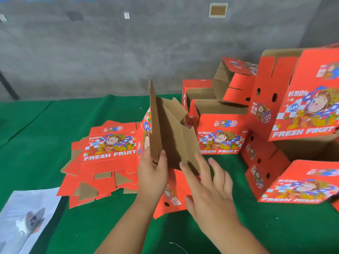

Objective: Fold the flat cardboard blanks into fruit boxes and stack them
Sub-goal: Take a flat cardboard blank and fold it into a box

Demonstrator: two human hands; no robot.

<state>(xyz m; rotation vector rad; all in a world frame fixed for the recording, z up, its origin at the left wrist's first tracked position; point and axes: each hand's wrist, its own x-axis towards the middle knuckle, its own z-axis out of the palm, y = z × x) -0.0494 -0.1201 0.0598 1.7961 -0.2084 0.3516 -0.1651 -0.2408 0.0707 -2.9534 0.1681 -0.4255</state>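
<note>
A half-folded red cardboard blank [170, 132] stands upright in the middle, its brown inside facing me and its flaps raised. My left hand [153, 175] grips the blank's lower left edge, thumb on the brown inner face. With straight fingers, my right hand [211, 191] presses against the brown panel on the right. A pile of flat red "FRESH FRUIT" blanks [102, 162] lies to the left on the green cloth. Several folded red boxes [220, 136] are heaped at the right, some tilted.
A green cloth [36, 136] covers the table. At the lower left lies a white sheet with an animal picture [27, 220]. A grey concrete wall [128, 48] rises behind the table. Tilted boxes [300, 99] crowd the right edge.
</note>
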